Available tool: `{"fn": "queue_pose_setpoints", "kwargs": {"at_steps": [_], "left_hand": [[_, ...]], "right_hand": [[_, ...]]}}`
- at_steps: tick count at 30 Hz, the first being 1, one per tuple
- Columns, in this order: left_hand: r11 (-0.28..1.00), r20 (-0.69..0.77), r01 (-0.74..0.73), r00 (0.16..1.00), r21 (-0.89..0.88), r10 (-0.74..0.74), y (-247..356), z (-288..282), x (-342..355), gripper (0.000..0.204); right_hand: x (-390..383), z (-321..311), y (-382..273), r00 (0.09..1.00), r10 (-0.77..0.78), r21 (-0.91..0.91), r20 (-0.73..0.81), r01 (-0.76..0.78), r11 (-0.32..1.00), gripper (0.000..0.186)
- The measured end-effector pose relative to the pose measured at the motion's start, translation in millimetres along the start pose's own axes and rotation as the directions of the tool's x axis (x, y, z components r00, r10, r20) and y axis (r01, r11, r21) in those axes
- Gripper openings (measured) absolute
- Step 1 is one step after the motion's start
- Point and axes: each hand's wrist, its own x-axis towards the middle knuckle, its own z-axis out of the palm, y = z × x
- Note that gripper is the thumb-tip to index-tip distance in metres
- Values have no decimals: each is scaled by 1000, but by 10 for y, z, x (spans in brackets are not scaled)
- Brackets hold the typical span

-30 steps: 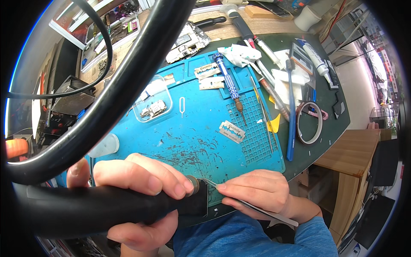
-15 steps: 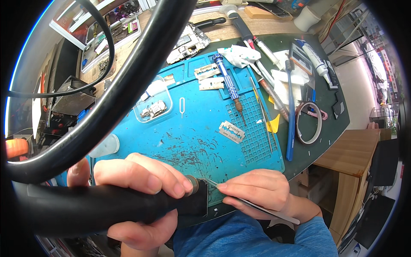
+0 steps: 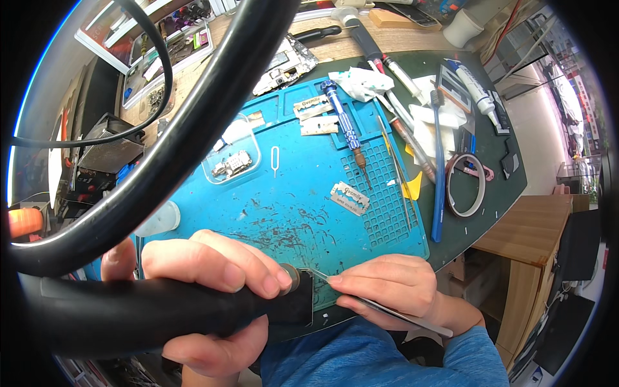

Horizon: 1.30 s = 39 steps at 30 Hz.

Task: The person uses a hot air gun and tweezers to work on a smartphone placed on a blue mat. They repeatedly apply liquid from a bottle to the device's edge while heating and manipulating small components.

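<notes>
Slantwise, tweezers [image 3: 412,320] — pointing up-left, black handpiece [image 3: 161,313] — pointing right

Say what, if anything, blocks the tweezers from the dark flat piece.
Nothing visible: the right hand has the tweezers at the top corner of the dark flat piece; the metal nozzle sits just left.

Table [image 3: 496,197] with a dark green surface and a wood-grained far strip, large blue work mat [image 3: 258,200] lying on it, blue-handled brush [image 3: 440,174] and tape roll [image 3: 481,187] right of the mat, wooden block [image 3: 392,18] at the back
</notes>
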Motion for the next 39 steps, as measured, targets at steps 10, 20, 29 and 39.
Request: {"fn": "queue_pose_setpoints", "kwargs": {"at_steps": [10, 20, 29, 39], "left_hand": [[999, 74, -8, 997, 47, 5, 119, -52, 67, 83], [1000, 28, -11, 1000, 3, 11, 3, -28, 21, 83], [1000, 12, -1, 1000, -10, 1, -61, -31, 12, 82], [1000, 18, 18, 1000, -16, -18, -61, -29, 25, 84]], "right_hand": [[6, -1, -16, 1000, 16, 7, -1, -16, 1000, 29], [-6, 3, 2, 1000, 11, 9, -9, -11, 1000, 29], [7, -9, -8, 1000, 16, 5, 9, -16, 1000, 28], [27, -13, -12, 1000, -18, 12, 18, 18, 1000, 30]]}}
